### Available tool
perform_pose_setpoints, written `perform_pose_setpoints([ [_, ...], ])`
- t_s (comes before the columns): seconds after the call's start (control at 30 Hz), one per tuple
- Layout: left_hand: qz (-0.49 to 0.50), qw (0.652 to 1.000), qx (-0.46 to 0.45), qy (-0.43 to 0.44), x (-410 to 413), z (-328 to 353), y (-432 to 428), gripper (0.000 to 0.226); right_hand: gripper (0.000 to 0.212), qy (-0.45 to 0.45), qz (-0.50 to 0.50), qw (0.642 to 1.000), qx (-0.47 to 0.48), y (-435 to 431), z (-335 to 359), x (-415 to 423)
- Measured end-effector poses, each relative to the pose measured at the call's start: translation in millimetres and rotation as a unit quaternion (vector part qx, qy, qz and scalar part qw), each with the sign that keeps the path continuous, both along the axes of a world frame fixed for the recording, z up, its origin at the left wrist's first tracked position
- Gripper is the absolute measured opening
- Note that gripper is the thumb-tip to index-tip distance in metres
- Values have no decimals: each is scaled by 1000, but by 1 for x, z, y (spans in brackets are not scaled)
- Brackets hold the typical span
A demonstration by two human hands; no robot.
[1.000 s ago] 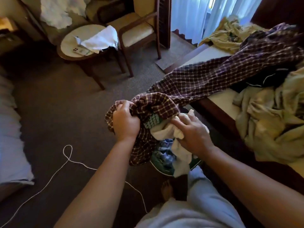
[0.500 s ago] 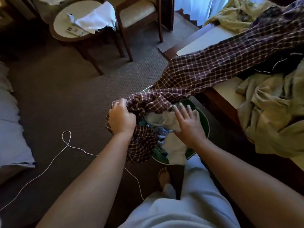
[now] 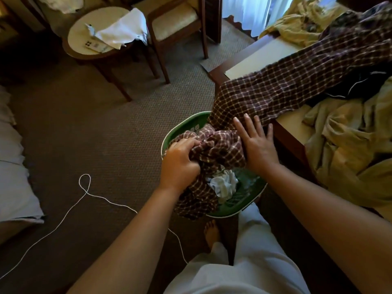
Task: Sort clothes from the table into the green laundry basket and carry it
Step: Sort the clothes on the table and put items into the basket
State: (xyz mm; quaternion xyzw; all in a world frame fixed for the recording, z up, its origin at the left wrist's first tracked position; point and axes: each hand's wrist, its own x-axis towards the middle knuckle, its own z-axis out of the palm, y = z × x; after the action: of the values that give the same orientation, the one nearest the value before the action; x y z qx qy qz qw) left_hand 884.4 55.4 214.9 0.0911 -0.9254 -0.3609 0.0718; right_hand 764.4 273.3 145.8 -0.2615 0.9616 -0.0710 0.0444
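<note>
Two bare hands reach forward and down, close together.
The left hand (image 3: pixel 180 164) is curled tight and grips a bunch of checked cloth (image 3: pixel 222 149). The right hand (image 3: pixel 257 145) lies flat on the same cloth, palm down, fingers straight and spread apart. The left arm (image 3: pixel 127 240) and right arm (image 3: pixel 318 219) are bare and stretched out.

The plaid cloth (image 3: pixel 275 90) is being pushed down into the basket (image 3: pixel 186 122), bunched in the left grip (image 3: pixel 180 164), which is being lowered inside the rim. The white garment (image 3: pixel 222 181) is being let go, and the right grip (image 3: pixel 257 145) is being laid flat on the cloth, fingers spread.
</note>
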Motion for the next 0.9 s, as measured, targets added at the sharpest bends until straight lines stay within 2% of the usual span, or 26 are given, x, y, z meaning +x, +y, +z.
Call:
perform_pose_setpoints([
  [0.13, -30, 997, 27, 61, -18, 12, 18, 46, 108, 49, 17, 998, 24, 13, 19, -43],
  [0.27, -51, 994, -2, 101, -50, 27, 45, 51, 101, 32, -14, 997, 68, 37, 41, -100],
  [0.47, -61, 993, -30, 98, -124, 41, 90, 57, 93, 4, -77, 990, 115, 82, 66, -167],
  [0.77, -92, 989, -62, 94, -213, 42, 134, 57, 75, 53, -136, 971, 192, 132, 66, -233],
  [0.83, -94, 990, -63, 85, -222, 37, 140, 56, 64, 58, -131, 970, 197, 140, 63, -240],
  [0.9, -94, 991, -62, 78, -229, 33, 145, 57, 41, 73, -126, 972, 182, 146, 61, -243],
])
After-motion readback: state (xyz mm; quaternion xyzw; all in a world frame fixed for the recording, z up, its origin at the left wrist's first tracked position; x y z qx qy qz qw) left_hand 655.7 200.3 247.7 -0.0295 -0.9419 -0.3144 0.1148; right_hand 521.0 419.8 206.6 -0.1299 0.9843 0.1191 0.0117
